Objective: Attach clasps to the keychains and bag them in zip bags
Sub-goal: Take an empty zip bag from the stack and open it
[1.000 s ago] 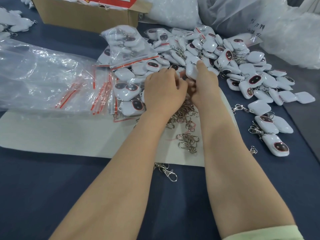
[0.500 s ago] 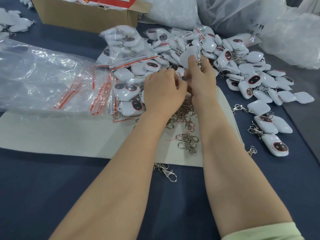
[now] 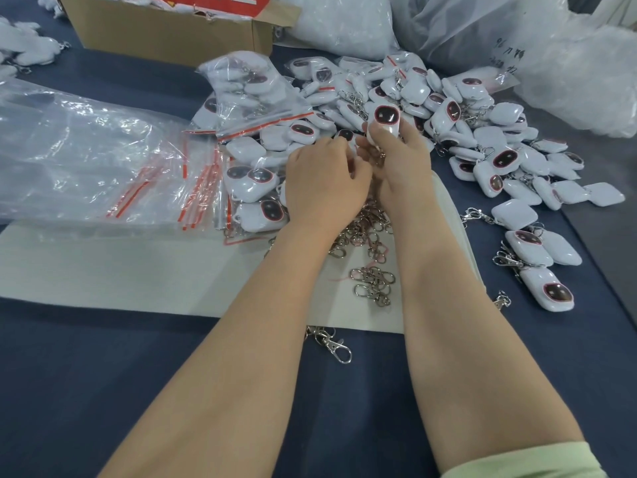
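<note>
Across the whole frame, dark blue table (image 3: 103,391). At left, large clear plastic bag (image 3: 69,160) beside red-striped zip bags (image 3: 203,188). Upper right, heap of white keychains (image 3: 482,132). Lower centre, pale mat (image 3: 103,270) with loose clasps (image 3: 368,236). At centre, pinched upright in right hand (image 3: 403,167), one keychain (image 3: 386,120). Touching it, left hand (image 3: 324,188), fingers curled, grip hidden.

Left grip (image 3: 327,182) curls palm-down against right grip (image 3: 403,163), whose fingers pinch upward.
</note>
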The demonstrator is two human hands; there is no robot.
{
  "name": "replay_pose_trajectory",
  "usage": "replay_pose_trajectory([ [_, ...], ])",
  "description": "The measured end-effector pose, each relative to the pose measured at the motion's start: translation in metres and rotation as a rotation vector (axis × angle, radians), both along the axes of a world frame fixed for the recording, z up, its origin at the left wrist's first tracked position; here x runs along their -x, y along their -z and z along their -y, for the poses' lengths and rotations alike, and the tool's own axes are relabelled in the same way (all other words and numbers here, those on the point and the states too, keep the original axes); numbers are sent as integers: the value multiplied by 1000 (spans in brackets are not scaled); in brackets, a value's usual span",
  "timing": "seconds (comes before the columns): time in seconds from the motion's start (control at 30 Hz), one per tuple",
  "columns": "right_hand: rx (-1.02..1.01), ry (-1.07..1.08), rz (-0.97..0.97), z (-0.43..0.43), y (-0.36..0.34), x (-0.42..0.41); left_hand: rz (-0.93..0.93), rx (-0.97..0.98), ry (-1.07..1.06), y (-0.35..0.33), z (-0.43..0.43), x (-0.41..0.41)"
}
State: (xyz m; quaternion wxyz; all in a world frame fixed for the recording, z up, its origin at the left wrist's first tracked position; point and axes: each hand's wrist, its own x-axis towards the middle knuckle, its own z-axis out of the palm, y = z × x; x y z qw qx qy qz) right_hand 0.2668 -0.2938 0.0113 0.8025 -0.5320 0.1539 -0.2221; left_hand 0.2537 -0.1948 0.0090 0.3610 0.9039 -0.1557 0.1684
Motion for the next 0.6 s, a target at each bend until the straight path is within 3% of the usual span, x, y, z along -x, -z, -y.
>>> replay_pose_trajectory([
  [0.17, -31, -29, -39, 0, 0, 0, 6, 12, -1, 0, 0, 1],
  [0.33, 100, -79, -6, 0, 2, 0, 11, 3, -5, 0, 0, 0],
  [0.6, 29, -69, -38, -2, 1, -1, 16, 2, -3, 1, 0, -2],
])
